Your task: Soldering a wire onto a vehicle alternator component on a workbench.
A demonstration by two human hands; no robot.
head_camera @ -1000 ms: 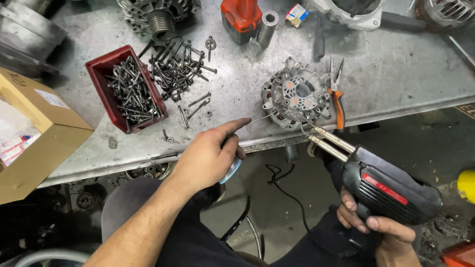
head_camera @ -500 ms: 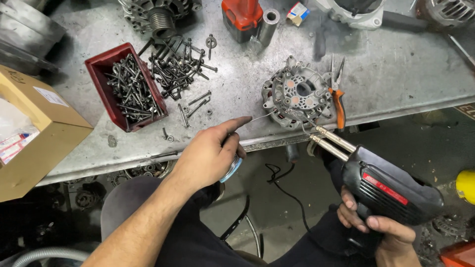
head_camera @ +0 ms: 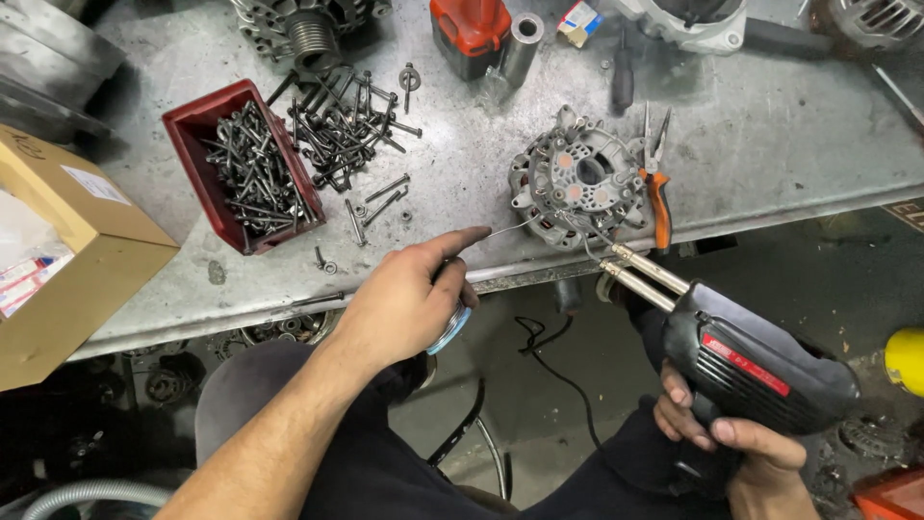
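L hand (head_camera: pixel 409 299) pinches solder wire (head_camera: pixel 515 227) off a spool (head_camera: pixel 450 329) in its palm, feeding it toward the rectifier plate (head_camera: pixel 577 183) just past the fingertips. R hand (head_camera: pixel 736 448) is closed round a black soldering gun (head_camera: pixel 741 361), tip at the same joint (so wire meets heat). Brown carton (head_camera: pixel 77 260), white label, sits far left of the L grip; red bolt bin (head_camera: pixel 241 164) between.

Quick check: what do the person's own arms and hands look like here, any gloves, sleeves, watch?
Both hands are bare, no gloves. The left hand and its forearm show no sleeve, watch or ring. The right hand is also ungloved; only its fingers and wrist show, so a sleeve there cannot be told. Dark trousers cover the lap below.
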